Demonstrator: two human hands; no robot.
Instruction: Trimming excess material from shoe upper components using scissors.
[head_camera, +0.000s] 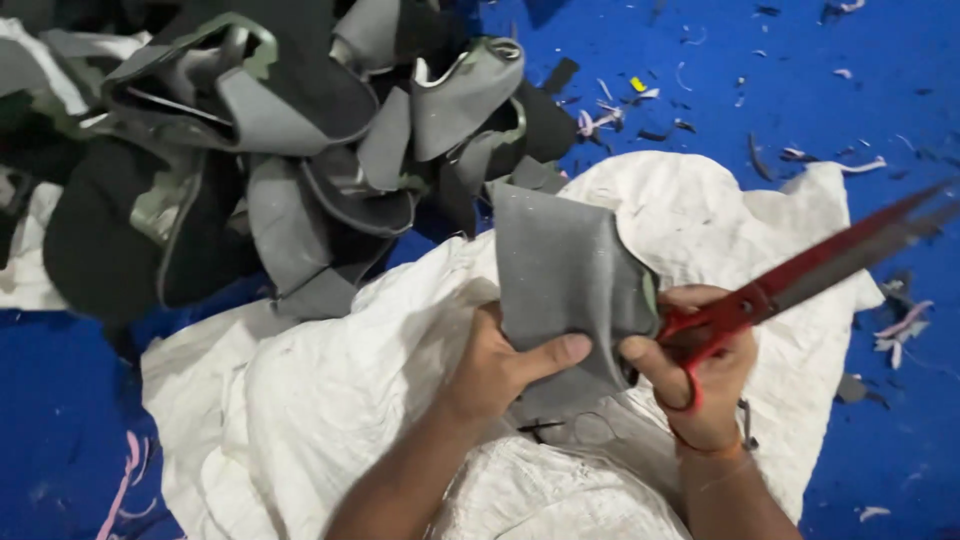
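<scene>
Two bare forearms rise from the bottom edge of the head view, over a white woven sack (330, 400) spread across the person's lap; the left hand (500, 365) sits near the middle, its fingers folded behind a grey piece of fabric (565, 270) and its thumb pressed flat across the front, so the piece is pinched fast; the fabric stands roughly upright between the two hands, its lower edge tucked down toward the sack, its upper corner reaching up toward the heap behind it. The right hand (705, 385) is just beside the fabric's right edge, fingers curled through the red handles of a pair of scissors (800, 275); the thumb lies along the near loop; the long blades run up and to the right, away from the fabric, blurred, and whether they are parted or together cannot be told; a thin band circles the right wrist.

Behind the hands lies a heap of cut pieces (280, 150), grey, black and some edged in green, piled loosely on one another at the upper left and touching the sack's far edge; beneath everything is a blue floor covering (880, 110), strewn with small offcuts (600, 118) and threads in pale pink, white and dark tones, thickest at the upper right; a few pink strips lie at the lower left.
</scene>
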